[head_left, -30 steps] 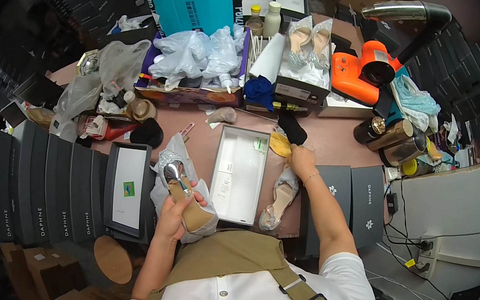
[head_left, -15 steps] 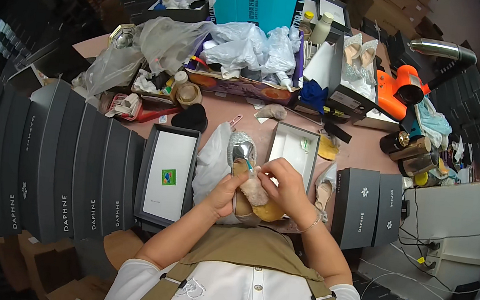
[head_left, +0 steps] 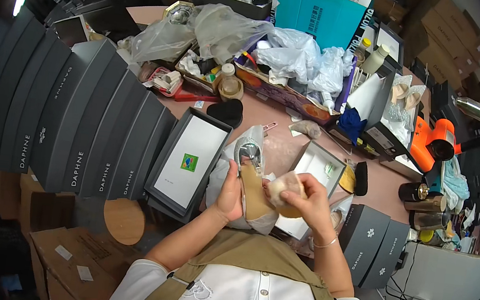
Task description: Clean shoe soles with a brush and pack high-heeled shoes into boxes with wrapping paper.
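Observation:
A silver shoe [head_left: 247, 150] with a shiny toe and a tan insole [head_left: 255, 197] stands sole-down or tilted in front of my chest, partly in thin white wrapping. My left hand [head_left: 231, 195] grips it from the left; the thumb lies along its side and the other fingers are mostly hidden. In my right hand [head_left: 310, 202] a fuzzy, pale beige pad [head_left: 284, 187] is pinched, just right of the insole. Close by on the right lies an open grey shoebox [head_left: 318, 159] with a white inside.
To the left lie a white-lined box lid [head_left: 190, 165] and a row of grey shoeboxes [head_left: 92, 132]. More shoeboxes [head_left: 369, 241] stand at the right. Behind are a carton of plastic bags [head_left: 295, 91], a boxed pair of shoes [head_left: 405, 98] and an orange heat gun [head_left: 433, 141].
My right hand has drawn the fuzzy pad rightward off the shoe, so the insole now shows. My left thumb has straightened, and the whole view has turned.

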`<action>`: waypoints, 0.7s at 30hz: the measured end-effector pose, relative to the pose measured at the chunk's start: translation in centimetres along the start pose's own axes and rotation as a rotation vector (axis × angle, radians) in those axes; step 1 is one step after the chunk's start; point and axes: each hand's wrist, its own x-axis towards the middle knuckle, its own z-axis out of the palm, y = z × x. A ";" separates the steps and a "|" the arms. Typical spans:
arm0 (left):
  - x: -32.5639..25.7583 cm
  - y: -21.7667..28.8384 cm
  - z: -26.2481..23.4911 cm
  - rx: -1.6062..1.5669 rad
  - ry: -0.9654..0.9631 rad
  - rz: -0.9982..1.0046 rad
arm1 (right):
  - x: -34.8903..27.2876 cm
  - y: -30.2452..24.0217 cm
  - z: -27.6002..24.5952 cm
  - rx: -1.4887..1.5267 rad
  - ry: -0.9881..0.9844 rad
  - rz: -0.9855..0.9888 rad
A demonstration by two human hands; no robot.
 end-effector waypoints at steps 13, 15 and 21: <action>-0.4 1.1 -0.1 -0.018 0.037 0.116 | -1.0 -0.5 3.6 -0.639 -0.079 -0.523; -0.7 1.3 -1.1 0.041 -0.148 0.113 | -0.3 -0.6 3.0 -0.674 -0.177 -0.592; 0.1 1.6 0.8 0.034 0.111 0.076 | 0.5 0.7 2.0 -0.486 -0.230 -0.369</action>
